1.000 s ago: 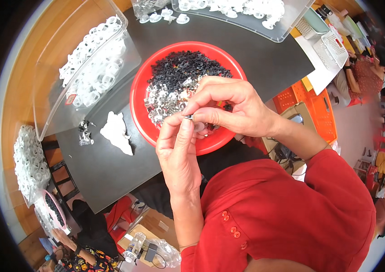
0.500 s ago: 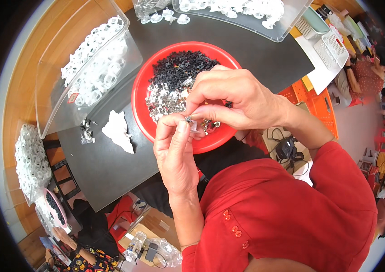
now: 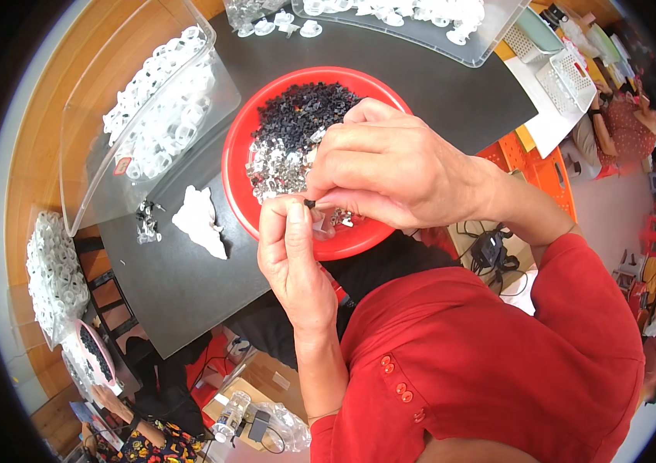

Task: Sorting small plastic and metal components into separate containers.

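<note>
My left hand (image 3: pixel 294 258) is closed in a pinch over the near rim of a red basin (image 3: pixel 237 204), around a small clear plastic part (image 3: pixel 323 227). My right hand (image 3: pixel 409 170) comes in from the right, its thumb and fingertips pressed together on a tiny black piece (image 3: pixel 310 204) at the left thumb and forefinger. The fingers hide most of both parts. In the basin, many small black pieces (image 3: pixel 297 112) lie at the far side, and shiny metal pieces (image 3: pixel 274 166) lie nearer. Some metal bits (image 3: pixel 343 219) sit below my right hand.
A clear bin (image 3: pixel 223 85) of white plastic parts stands left on the dark table (image 3: pixel 173 293); another bin (image 3: pixel 467 58) is at the back. A crumpled white cloth (image 3: pixel 200 222) and a small heap of parts (image 3: pixel 147 224) lie left of the basin. Another person's hand (image 3: pixel 111 403) shows lower left.
A black piece now shows at my fingertips, where a greyish bit showed before. Both hands have shifted slightly left, and the right hand covers more of the left fingertips.
</note>
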The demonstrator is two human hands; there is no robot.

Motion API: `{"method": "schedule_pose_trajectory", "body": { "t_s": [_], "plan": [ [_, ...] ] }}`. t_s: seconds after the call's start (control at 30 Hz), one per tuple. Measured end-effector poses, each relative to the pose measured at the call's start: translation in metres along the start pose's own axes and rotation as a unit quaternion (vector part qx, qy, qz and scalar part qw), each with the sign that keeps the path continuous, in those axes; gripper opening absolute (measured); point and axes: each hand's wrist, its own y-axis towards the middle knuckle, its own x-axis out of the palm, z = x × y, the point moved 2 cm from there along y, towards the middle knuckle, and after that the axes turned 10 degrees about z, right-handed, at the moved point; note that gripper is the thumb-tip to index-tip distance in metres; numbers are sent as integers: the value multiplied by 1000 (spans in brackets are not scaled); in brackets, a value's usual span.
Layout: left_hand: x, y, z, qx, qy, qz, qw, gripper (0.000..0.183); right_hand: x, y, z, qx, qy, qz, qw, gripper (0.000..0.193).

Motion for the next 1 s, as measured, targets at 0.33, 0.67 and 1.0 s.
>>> {"method": "schedule_pose_trajectory", "body": {
  "t_s": [0.33,0.67,1.0],
  "plan": [
    [-2,1,-2,-65,-68,-13,995,23,1,1,1,4,-11,-14,1000,14],
    [-1,0,-1,-168,-136,5,976,39,7,-14,-3,110,-7,15,994,13],
    [-9,1,-13,-175,-188,-7,966,38,8,-13,-5,79,3,14,997,14]
  ]
}}
